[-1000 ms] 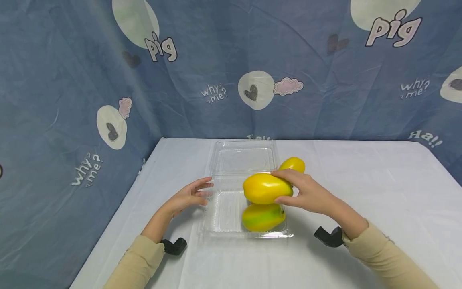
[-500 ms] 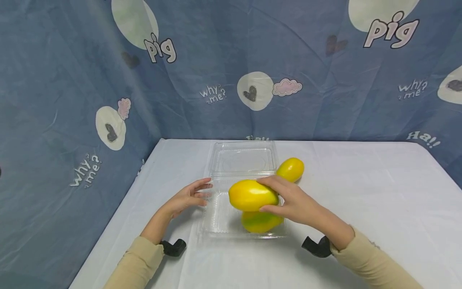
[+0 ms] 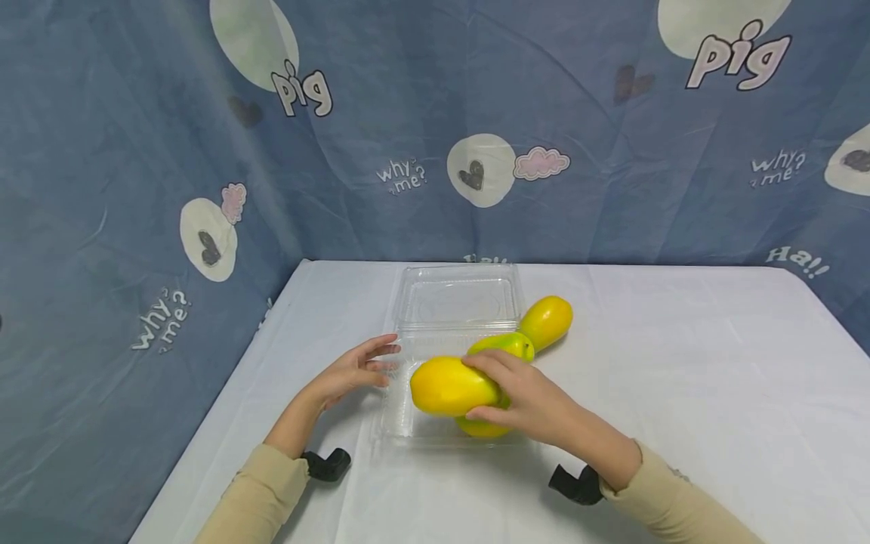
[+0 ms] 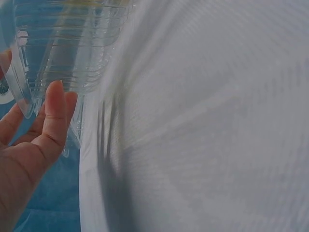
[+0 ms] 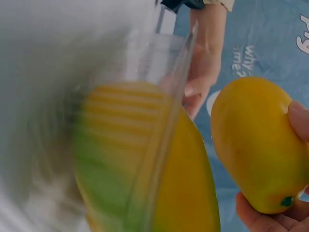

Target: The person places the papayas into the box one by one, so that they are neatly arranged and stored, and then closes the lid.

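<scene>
Head view: right hand (image 3: 519, 393) grips yellow fruit (image 3: 447, 386) over box (image 3: 413, 423) near counter's (image 3: 680, 363) far edge, left hand (image 3: 352, 374) loosely spread by its rim; best lowered gently, left of pair inside (image 3: 499, 343).

The blue backdrop (image 3: 408, 98) reads "pig", "why me?" and "Ha!!".

The held fruit (image 3: 448, 387) is yellow, its stem (image 5: 287, 201) green. Towards its two o'clock come a green-and-yellow fruit (image 3: 504, 345) and an all-yellow fruit (image 3: 547, 320); at five o'clock, another yellow fruit (image 3: 481, 428). The container (image 3: 424, 428) is colourless, the tablecloth (image 3: 680, 355) white, the backdrop (image 3: 381, 83) blue with grey hearts (image 3: 471, 175) and pink clouds (image 3: 542, 163).
</scene>
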Action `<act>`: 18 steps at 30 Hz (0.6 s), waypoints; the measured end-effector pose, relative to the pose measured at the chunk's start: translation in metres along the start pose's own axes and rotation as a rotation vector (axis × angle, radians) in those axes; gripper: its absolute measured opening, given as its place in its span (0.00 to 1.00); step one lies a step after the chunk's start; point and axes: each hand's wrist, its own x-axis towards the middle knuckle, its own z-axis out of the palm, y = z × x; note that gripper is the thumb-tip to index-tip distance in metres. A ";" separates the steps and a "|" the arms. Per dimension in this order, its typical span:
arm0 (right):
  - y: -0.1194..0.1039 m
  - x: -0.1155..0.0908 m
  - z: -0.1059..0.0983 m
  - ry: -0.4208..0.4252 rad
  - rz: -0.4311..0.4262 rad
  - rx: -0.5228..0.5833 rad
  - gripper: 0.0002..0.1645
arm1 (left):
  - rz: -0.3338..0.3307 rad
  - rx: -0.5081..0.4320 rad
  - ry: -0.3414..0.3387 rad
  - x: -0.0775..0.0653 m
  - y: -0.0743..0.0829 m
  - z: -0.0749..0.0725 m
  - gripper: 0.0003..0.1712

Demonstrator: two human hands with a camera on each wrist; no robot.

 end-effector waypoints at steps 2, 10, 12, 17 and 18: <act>-0.002 0.002 0.004 -0.010 0.006 0.009 0.35 | 0.001 0.001 -0.001 0.000 0.000 0.000 0.43; -0.005 0.007 0.017 -0.051 0.014 0.017 0.33 | 0.000 -0.002 0.000 -0.001 0.002 0.001 0.43; -0.007 0.008 0.020 -0.067 0.011 0.011 0.33 | 0.000 0.001 0.005 -0.001 0.002 0.001 0.43; -0.010 0.011 0.028 -0.091 0.020 -0.001 0.32 | -0.005 0.010 0.011 0.000 0.002 0.001 0.43; -0.011 0.012 0.030 -0.092 0.022 -0.004 0.32 | -0.005 0.011 0.010 0.000 0.002 0.001 0.43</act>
